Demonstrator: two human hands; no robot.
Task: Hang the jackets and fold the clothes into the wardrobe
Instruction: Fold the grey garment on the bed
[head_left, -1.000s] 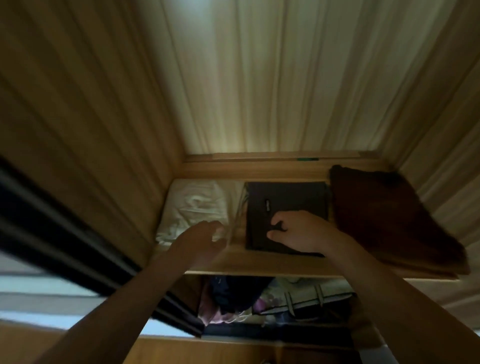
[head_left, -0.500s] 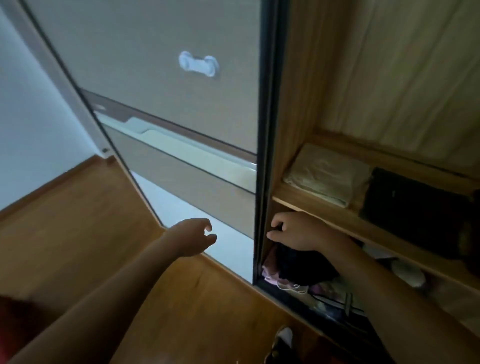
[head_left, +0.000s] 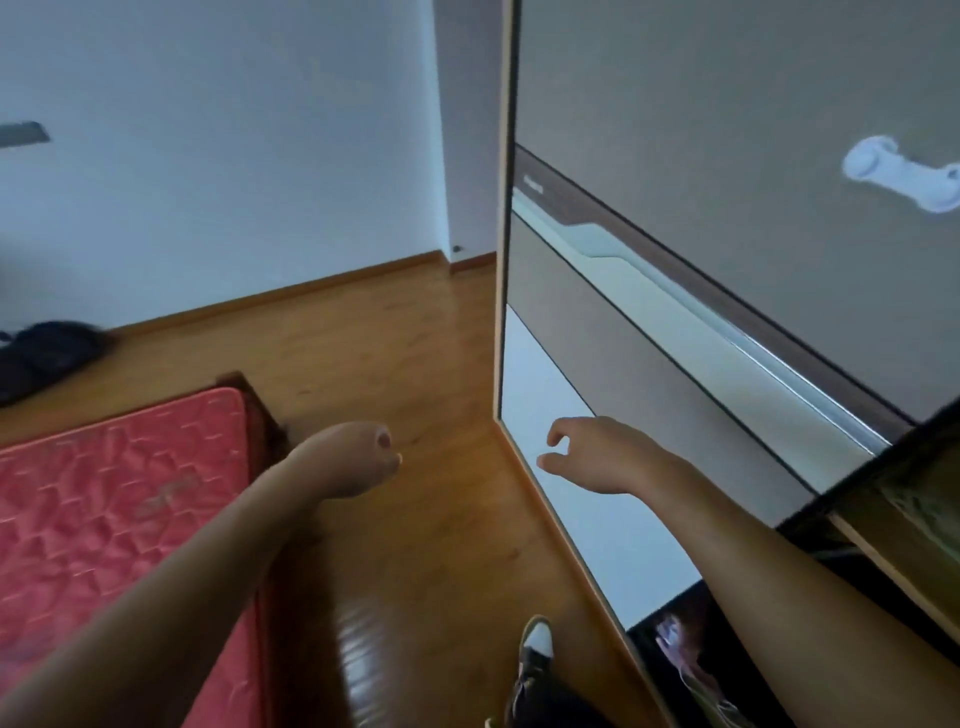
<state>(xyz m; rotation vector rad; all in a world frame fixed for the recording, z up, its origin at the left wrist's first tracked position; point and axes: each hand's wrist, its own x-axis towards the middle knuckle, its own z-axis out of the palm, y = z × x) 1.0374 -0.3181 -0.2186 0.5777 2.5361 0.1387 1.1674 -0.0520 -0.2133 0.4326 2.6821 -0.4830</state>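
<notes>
Since a moment ago my view has turned away from the wardrobe shelves to the left, and both of my hands have left the folded clothes and come out into the room. Now only a dark corner of the open wardrobe (head_left: 893, 525) shows at the right edge, with some blurred clothes (head_left: 691, 654) in its lower part; I cannot tell which pieces they are. Its sliding door (head_left: 701, 171), grey-brown with a pale band, fills the upper right and carries a white plastic lock (head_left: 901, 179).

My right hand (head_left: 597, 454) hangs in front of the door's lower panel, fingers loosely curled and apart, holding nothing. My left hand (head_left: 353, 460) is over the wooden floor (head_left: 395, 353), fingers bent inward, also without anything in it. The two hands are well apart.

At the left lies a red mattress (head_left: 104, 509). A dark bag (head_left: 41, 358) sits on the floor by the white wall. My shoe (head_left: 537, 644) shows at the bottom.
</notes>
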